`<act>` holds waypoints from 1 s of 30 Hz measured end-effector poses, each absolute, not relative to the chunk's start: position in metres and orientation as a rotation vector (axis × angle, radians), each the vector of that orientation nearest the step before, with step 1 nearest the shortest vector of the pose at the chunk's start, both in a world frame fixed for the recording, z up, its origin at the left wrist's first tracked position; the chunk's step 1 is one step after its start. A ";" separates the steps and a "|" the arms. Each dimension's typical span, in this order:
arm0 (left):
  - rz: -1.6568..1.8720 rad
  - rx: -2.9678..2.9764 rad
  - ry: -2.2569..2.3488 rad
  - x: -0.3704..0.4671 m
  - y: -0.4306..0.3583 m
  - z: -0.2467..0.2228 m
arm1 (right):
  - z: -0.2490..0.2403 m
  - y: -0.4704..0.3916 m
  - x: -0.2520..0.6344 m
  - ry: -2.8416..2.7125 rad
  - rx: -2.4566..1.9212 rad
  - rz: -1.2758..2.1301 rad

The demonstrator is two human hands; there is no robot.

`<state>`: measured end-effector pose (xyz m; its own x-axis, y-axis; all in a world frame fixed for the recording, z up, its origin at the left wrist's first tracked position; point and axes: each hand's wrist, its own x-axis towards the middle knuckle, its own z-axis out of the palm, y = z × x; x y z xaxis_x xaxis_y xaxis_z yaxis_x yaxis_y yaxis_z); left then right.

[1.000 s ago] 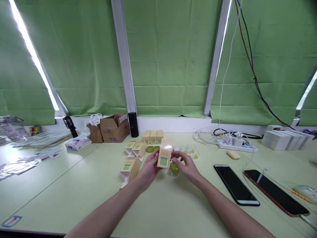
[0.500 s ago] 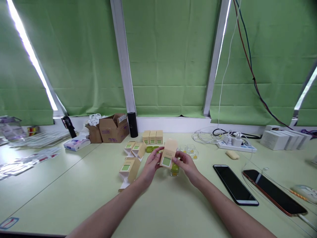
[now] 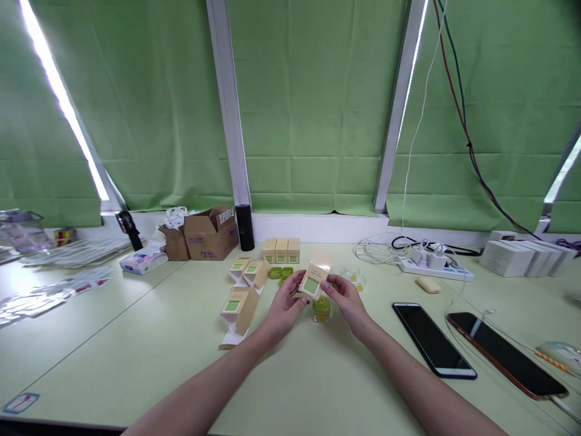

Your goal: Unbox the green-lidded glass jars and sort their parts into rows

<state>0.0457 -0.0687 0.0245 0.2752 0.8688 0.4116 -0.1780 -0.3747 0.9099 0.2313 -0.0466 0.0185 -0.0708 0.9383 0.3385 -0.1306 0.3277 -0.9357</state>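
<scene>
A small tan cardboard box (image 3: 315,275) with a green window and a raised top flap is held tilted between both hands above the table. My left hand (image 3: 285,307) grips its left side, and my right hand (image 3: 347,301) pinches its right edge. Just below it stands a small clear jar with a green lid (image 3: 321,309). Left of my hands, an open tan box (image 3: 239,309) lies with its flap out, and two more open boxes (image 3: 249,272) sit behind it. Green lids (image 3: 281,272) lie behind my left hand. Clear jars (image 3: 353,275) stand behind my right hand.
Three closed tan boxes (image 3: 281,250) stand in a row at the back, right of a black cylinder (image 3: 244,227) and a brown carton (image 3: 211,235). On the right lie two phones (image 3: 433,339), cables and a power strip (image 3: 436,266). A tissue pack (image 3: 144,260) lies left.
The tan box has tilted further and risen slightly, uncovering more of the green-lidded jar below. My hands have shifted their grip on it. The view has moved a little.
</scene>
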 end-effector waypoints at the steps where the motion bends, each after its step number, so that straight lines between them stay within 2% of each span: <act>1: 1.309 1.539 0.667 0.046 -0.069 0.024 | 0.018 -0.047 0.231 -1.332 -0.829 1.075; 13: 1.307 1.543 0.640 0.046 -0.067 0.024 | 0.018 -0.049 0.230 -1.373 -0.899 0.998; 30: 1.325 1.558 0.651 0.045 -0.066 0.023 | 0.014 -0.048 0.230 -1.341 -0.871 1.059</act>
<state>0.0451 -0.0659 0.0233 0.2695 0.8582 0.4369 -0.1778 -0.4016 0.8984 0.2297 -0.0480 0.0136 -0.0639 0.9447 0.3217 -0.0937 0.3152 -0.9444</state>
